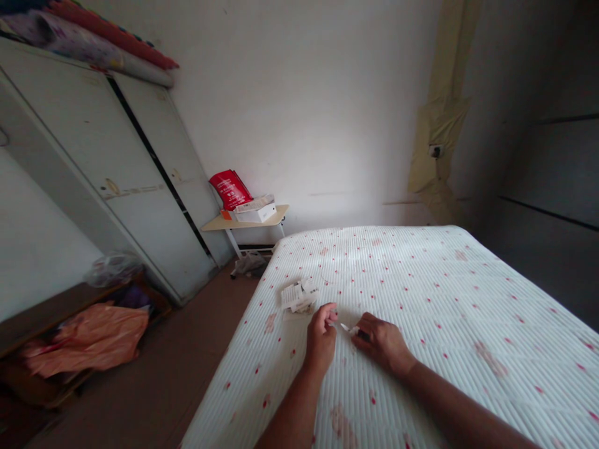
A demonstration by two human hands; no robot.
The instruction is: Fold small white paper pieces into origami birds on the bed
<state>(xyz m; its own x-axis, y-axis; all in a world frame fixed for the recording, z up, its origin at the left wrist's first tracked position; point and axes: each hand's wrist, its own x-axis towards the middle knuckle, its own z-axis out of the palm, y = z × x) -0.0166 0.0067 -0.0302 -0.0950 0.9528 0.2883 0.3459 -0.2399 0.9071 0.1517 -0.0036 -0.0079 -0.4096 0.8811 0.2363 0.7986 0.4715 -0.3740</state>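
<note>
Both hands rest low on the bed (421, 287), on its white cover dotted with red. The left hand (321, 337) is curled narrow, thumb and forefinger pinched on one end of a small clear strip (345, 326); the right hand (381, 342) is closed likewise on the other end, with something dark showing at its fingertips — too small to say what. The strip spans the short gap between the two hands, just above the cover. What it is made of I cannot tell.

Just beyond the left hand, further up the bed, lies a loose heap of small white packets (299, 295), touching one another, near the bed's left edge.

Off the bed's far left corner stands a small side table (276, 218) carrying a white box (255, 213) and a red bag (230, 188) leaning on the wall. Left of the bed, past the bare floor, is a tall pale cupboard (116, 181) with folded bedding (93, 37) on top.

The risk here, as I judge it, lies in the grip: the strip is tiny and held only by fingertips, so an uneven pull from either hand could tear it crookedly or snap it out of one pinch — and a clear scrap dropped on that ribbed, speckled cover would be hard to find. The heap of packets sits close to the left hand, so a careless sweep of it could scatter them toward the bed's edge and the floor.
</note>
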